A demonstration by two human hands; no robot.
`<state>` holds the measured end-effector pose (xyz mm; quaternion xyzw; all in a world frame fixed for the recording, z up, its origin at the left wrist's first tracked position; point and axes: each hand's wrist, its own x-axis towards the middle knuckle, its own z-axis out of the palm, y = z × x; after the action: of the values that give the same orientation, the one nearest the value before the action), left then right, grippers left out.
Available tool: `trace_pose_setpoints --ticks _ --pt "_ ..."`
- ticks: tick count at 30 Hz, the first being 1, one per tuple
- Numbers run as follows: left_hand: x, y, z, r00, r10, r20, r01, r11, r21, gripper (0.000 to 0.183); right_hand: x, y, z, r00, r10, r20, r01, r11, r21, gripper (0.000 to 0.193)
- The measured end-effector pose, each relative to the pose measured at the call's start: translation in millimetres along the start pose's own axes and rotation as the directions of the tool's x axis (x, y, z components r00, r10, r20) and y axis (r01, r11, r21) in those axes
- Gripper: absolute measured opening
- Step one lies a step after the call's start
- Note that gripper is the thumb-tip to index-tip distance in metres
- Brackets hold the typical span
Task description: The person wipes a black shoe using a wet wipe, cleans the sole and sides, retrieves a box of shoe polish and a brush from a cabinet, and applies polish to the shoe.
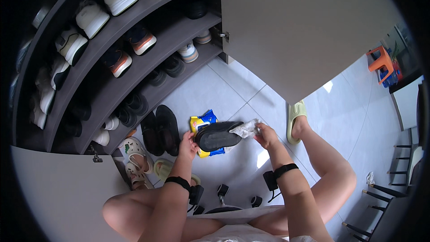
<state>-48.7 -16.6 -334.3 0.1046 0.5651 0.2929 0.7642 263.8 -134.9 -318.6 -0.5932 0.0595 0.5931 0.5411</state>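
A black shoe (219, 140) is held sideways over the floor in front of me, with its sole side partly turned up. My left hand (189, 146) grips the left end of the shoe, fingers closed. In my right hand (267, 136) a crumpled white wipe (246, 129) is pinched, and it touches the right end of the shoe. Under the shoe lies a blue and yellow packet of wipes (208, 118), partly covered. A pair of black shoes (166, 130) stands on the floor to the left of my left hand.
A shoe cabinet (148, 6) with several shelves of shoes fills the upper left; its doors stand open, one (291, 31) at the right. White clogs (134, 154) sit by the lower left door. My foot wears a green slipper (293, 123). An orange stool (380, 64) stands far right.
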Motion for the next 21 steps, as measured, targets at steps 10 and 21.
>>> trace_pose_setpoints --ticks 10,21 --pt "-78.9 1.9 70.9 0.431 0.752 0.499 -0.631 -0.144 0.762 0.039 -37.9 48.2 12.3 0.997 -0.055 0.054 0.034 0.943 0.331 0.024" --pt "-117.8 -1.3 98.7 0.892 -0.045 0.449 -0.012 0.992 0.124 0.034 -116.1 37.8 59.4 0.605 -0.675 0.423 0.784 0.597 -0.169 0.024"
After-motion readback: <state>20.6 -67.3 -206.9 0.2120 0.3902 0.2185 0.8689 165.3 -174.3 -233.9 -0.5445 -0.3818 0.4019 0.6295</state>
